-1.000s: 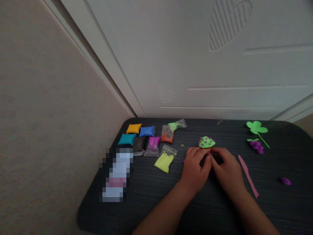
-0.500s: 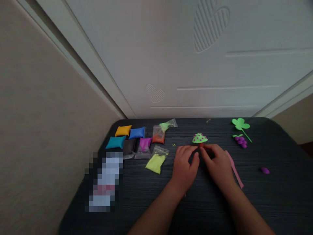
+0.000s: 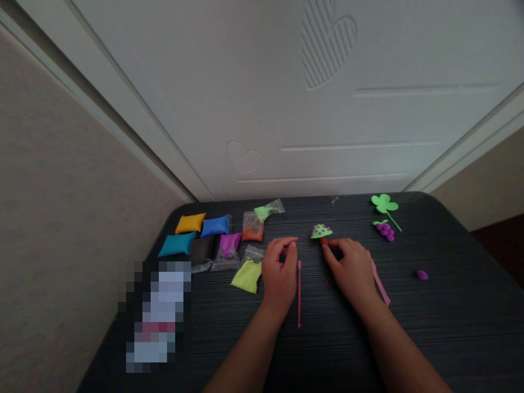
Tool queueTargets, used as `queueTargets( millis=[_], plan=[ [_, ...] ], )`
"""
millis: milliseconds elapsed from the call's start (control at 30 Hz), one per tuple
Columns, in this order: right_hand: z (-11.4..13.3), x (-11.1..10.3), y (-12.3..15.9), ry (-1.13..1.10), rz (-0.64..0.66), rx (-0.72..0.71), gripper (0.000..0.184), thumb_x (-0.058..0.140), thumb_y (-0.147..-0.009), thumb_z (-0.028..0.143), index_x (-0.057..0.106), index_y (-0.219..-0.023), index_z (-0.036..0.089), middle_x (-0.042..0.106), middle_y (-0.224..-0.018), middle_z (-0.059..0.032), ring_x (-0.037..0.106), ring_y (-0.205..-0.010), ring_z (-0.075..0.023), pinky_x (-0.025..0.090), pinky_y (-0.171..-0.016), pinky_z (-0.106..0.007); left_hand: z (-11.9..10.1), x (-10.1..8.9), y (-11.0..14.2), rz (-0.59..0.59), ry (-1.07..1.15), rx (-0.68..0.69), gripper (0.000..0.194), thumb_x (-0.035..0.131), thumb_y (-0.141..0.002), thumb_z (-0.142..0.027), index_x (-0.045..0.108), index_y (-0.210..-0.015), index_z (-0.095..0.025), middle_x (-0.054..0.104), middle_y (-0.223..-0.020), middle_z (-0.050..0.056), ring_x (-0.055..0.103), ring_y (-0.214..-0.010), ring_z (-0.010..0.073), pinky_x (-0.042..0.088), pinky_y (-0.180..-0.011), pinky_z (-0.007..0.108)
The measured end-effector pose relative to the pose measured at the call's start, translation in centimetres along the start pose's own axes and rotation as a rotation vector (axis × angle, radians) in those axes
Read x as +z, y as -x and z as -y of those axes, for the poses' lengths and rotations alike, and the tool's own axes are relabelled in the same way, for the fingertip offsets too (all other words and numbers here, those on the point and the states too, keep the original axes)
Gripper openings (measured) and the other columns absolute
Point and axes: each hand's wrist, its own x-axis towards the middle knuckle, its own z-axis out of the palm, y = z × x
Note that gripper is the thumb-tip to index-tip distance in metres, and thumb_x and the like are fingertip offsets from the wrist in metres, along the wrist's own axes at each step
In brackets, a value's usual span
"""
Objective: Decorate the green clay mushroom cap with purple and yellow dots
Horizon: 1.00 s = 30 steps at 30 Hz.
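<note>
A clay mushroom point(image 3: 321, 232) has a light green cap dotted with purple and a red-brown stem. It tilts slightly to the left. My right hand point(image 3: 352, 266) pinches its stem between thumb and fingers. To the left, my left hand point(image 3: 279, 270) is apart from the mushroom, its fingers loosely curved and the thumb near the fingertips; nothing clearly shows in it. Between my hands lies a thin pink modelling tool point(image 3: 299, 295). A flat pink strip-like tool point(image 3: 380, 283) lies beside my right hand, partly covered by it.
Left on the dark table point(image 3: 229, 338) lie several clay packets, including a yellow-green bag point(image 3: 248, 274), a purple bag point(image 3: 227, 248) and a blue packet point(image 3: 216, 225). At right are a green clover point(image 3: 385, 204), purple grapes point(image 3: 385, 231) and a purple lump point(image 3: 422, 274).
My left hand has let go of the mushroom and moved left, uncovering the thin pink tool. My right hand still holds the stem, and the mushroom now leans. The view has shifted slightly right.
</note>
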Motion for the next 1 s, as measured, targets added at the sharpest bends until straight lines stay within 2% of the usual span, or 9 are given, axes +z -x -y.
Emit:
queueTargets(
  millis=[767, 1000],
  plan=[
    [0.24, -0.42, 0.18, 0.072, 0.029, 0.017, 0.020, 0.050, -0.077, 0.037, 0.064, -0.082, 0.023, 0.063, -0.087, -0.0060, 0.052, -0.084, -0.0251, 0.032, -0.074, -0.039, -0.03, -0.07, -0.07, -0.025, 0.044, -0.033, 0.018, 0.049, -0.081, -0.028, 0.063, -0.086, -0.018, 0.062, -0.088, 0.004, 0.056, -0.082, 0.0146, 0.043, -0.076, 0.027],
    [0.21, -0.70, 0.22, 0.060, 0.032, 0.036, 0.020, 0.049, -0.077, 0.036, 0.063, -0.081, 0.022, 0.063, -0.088, -0.0064, 0.052, -0.085, -0.0253, 0.032, -0.073, -0.039, 0.03, -0.58, -0.39, -0.081, 0.053, -0.057, 0.018, 0.051, -0.079, -0.030, 0.064, -0.085, -0.018, 0.064, -0.086, 0.003, 0.057, -0.082, 0.0151, 0.043, -0.076, 0.027]
  ],
)
